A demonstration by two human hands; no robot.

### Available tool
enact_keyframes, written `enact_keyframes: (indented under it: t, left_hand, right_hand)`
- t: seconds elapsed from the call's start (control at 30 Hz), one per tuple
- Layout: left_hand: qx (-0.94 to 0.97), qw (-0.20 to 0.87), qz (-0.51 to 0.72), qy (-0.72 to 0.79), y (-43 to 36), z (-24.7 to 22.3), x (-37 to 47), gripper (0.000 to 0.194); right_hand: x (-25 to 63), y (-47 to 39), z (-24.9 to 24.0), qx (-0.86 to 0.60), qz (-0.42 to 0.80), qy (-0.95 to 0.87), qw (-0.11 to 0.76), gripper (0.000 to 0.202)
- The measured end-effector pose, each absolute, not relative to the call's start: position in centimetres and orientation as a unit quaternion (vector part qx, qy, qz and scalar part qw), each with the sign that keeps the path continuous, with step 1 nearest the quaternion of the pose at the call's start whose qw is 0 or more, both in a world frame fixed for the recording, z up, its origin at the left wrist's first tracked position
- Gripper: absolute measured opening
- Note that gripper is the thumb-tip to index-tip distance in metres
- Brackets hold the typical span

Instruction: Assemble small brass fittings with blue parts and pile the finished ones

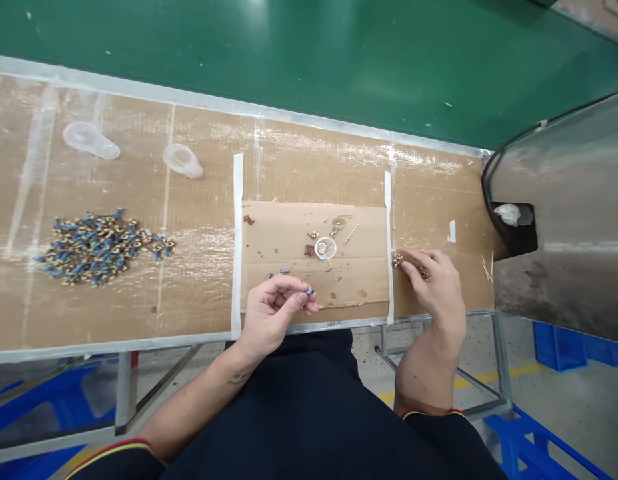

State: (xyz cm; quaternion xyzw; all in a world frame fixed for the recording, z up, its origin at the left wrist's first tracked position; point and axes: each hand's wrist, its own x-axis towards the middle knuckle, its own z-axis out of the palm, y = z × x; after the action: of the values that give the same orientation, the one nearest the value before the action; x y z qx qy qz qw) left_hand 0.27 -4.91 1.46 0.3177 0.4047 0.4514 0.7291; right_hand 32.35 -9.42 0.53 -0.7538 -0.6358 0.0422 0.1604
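- Small blue-sleeved connector [309,291] pinched between thumb and forefinger of the left hand [271,313], held just above the near edge of the cardboard work mat [289,233]; remaining fingers curled in loosely.
- Little heap of brass pieces [399,260] just right of the mat's right tape strip, under the fingertips of the right hand [436,283]; fingers lightly bent and pressing down on the heap; whether one piece is already gripped cannot be told.
- Step in hand, by judgement: pairing one brass piece with the blue part held in the left hand; next move likely calls for singling out one brass piece and bringing both hands together over the mat.
- On the mat: small clear round cup [325,249], a few stray blue and brass bits [281,272], a thin wooden stick [351,234].
- Far left on the taped bench top [199,293]: large pile of blue-and-brass pieces [101,245]; behind it two clear plastic scoops [183,160].
- Beyond the bench: green conveyor belt [309,60]; at right, a metal chute [563,220].
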Motion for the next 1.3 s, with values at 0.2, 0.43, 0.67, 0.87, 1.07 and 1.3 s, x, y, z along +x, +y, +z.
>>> enact_keyframes:
  t: [0.2,0.43,0.67,0.87,1.07,1.3]
  left_hand:
    - [0.326,0.725,0.456,0.4,-5.1,1.1,-0.4,0.029]
    - [0.342,0.709,0.467,0.403,-5.2,1.3,0.0,0.029]
    - [0.414,0.656,0.498,0.388,-5.8,1.5,0.5,0.016]
    - [0.501,0.558,0.552,0.366,-6.1,1.3,0.2,0.004]
    - [0.577,0.473,0.561,0.358,-6.0,0.9,0.1,0.009]
    - [0.615,0.446,0.548,0.35,-5.8,0.9,-0.1,0.009]
  right_hand:
    - [32.6,-7.7,-0.1,-0.71,0.068,-0.682,0.163,0.02]
    - [31.2,-7.1,1.6,-0.711,0.083,-0.644,0.271,0.008]
    - [19.6,-8.1,3.4,-0.537,0.224,-0.606,0.542,0.016]
    - [14.9,-8.4,2.9,-0.515,0.379,-0.51,0.576,0.007]
    - [14.8,-8.4,2.7,-0.533,0.405,-0.492,0.556,0.004]
    - [15.4,-8.7,2.7,-0.547,0.397,-0.517,0.526,0.005]
